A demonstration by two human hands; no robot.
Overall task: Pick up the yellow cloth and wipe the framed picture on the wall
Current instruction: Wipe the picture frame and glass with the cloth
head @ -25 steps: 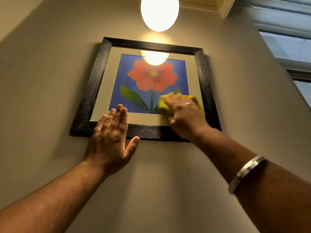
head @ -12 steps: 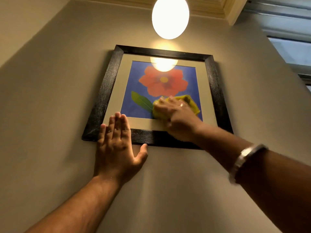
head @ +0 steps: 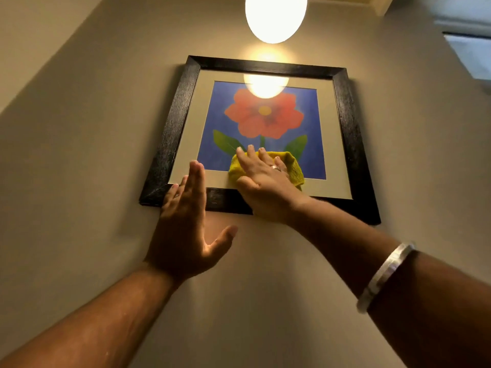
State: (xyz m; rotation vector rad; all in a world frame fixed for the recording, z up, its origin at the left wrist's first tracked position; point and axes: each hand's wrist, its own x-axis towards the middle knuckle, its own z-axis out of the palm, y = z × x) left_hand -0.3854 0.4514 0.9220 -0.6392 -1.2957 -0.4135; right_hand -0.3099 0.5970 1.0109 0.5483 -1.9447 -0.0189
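Note:
A framed picture (head: pixel 175 120) with a black frame, a cream mat and a red flower on blue hangs on the beige wall above me. The yellow cloth (head: pixel 293 166) is pressed flat against the glass at the picture's lower middle, under my right hand (head: pixel 265 187), whose fingers are spread over it. My left hand (head: pixel 186 224) is held edge-on with straight fingers at the frame's bottom left corner, fingertips over the lower mat, thumb out to the right. It holds nothing.
A glowing globe lamp (head: pixel 276 14) hangs just above the picture and reflects in the glass. A window (head: pixel 473 54) is at the upper right. A metal bangle (head: pixel 382 277) sits on my right forearm. Bare wall surrounds the frame.
My right hand has slid the cloth leftward along the lower part of the glass. My left hand has turned from flat on the wall to edge-on, palm lifted off.

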